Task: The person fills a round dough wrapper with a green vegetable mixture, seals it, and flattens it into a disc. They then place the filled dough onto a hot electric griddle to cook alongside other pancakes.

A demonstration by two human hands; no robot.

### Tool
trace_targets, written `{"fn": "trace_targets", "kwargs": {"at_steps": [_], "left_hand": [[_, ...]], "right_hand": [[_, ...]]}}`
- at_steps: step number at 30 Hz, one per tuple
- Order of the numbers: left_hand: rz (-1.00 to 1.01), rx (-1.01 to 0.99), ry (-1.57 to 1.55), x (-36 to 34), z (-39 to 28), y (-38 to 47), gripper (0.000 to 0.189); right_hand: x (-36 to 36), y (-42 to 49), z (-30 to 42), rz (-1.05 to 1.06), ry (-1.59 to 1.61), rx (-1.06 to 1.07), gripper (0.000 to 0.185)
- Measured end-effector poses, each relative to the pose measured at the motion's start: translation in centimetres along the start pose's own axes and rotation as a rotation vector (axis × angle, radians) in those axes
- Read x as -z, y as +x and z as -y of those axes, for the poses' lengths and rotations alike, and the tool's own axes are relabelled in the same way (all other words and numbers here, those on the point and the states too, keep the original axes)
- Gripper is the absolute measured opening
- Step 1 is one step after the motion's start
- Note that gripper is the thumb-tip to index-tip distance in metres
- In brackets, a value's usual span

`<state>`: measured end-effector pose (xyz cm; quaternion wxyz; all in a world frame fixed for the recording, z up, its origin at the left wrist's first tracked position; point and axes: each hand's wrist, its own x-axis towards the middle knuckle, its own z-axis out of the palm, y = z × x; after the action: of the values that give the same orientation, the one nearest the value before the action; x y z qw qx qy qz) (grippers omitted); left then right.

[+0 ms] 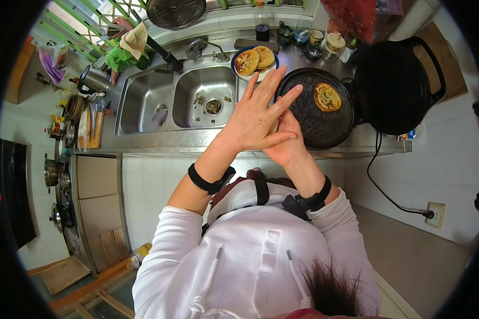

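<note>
My left hand [259, 113] lies flat across my right hand [287, 139], palm towards palm, with its fingers spread. A small pale patch shows between them; whether it is dough or skin I cannot tell. The right hand's fingers are mostly hidden under the left. Just beyond, a black round electric griddle [311, 131] holds one browned flatbread [327, 97] on its right half. Two more browned flatbreads [247, 62] rest on a blue-rimmed plate [242, 77] past my left fingertips.
A double steel sink [171, 99] is at left, with food scraps round one drain. The griddle's raised black lid [395, 87] stands at right, its cord running to a wall socket [435, 215]. Jars and a bottle [262, 30] line the back; knives and a board [97, 129] are far left.
</note>
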<state>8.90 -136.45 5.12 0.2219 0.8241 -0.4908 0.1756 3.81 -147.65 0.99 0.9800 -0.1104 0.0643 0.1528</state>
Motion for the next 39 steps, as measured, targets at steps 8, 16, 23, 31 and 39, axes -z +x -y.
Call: {"fn": "trace_targets", "kwargs": {"at_steps": [8, 16, 23, 31, 39], "left_hand": [[-0.19, -0.095, -0.023, 0.3, 1.5, 0.5, 0.068], [-0.639, 0.699, -1.079, -0.5, 6.0, -1.2, 0.049], [-0.013, 1.007, -2.335, -3.9, 6.2, -4.2, 0.061], [0.182, 1.125, -2.187, -5.6, 6.5, -5.2, 0.039], [0.399, 1.096, -2.19, -5.8, 7.2, -5.7, 0.042]], "right_hand": [[0.7, 0.1, 0.5, 0.093, 0.161, 0.015, 0.055], [-0.6, -0.5, 1.8, -0.009, 0.042, 0.149, 0.059], [0.0, -0.1, 2.2, -0.045, -0.146, 0.112, 0.058], [0.8, 0.5, 1.9, -0.243, -0.348, 0.1, 0.059], [2.4, 0.0, 2.9, -0.376, -0.53, 0.047, 0.062]]}}
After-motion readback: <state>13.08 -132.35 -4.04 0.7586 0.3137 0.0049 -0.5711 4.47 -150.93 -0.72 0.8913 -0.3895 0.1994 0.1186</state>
